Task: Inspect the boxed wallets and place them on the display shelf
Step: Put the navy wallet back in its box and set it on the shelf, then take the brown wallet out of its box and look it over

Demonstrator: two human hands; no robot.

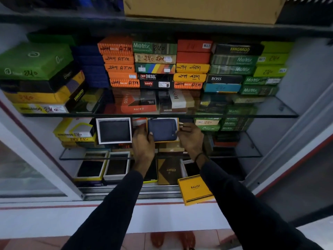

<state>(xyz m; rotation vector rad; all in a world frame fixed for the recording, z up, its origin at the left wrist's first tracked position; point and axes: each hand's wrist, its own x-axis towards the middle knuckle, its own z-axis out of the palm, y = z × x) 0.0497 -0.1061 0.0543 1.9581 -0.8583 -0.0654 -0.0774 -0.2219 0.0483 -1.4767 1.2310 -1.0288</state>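
Where hands (167, 141) flank it, blue boxed wallet (163, 130) between.

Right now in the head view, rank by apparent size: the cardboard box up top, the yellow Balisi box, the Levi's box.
1. cardboard box
2. yellow Balisi box, though nearness to the camera inflates it
3. Levi's box

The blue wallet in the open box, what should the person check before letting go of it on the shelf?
1. Both hands on the box: left hand and right hand grip the sides of the open orange-rimmed box. Ok.
2. Dark blue leather wallet sits inside the box. Ok.
3. Box clear of the neighbouring white-framed box with the black wallet: a gap shows. Ok.
4. Box base resting on something: hidden. Cannot tell.
5. Yellow Balisi lid overhangs the cabinet's front edge. Not ok.
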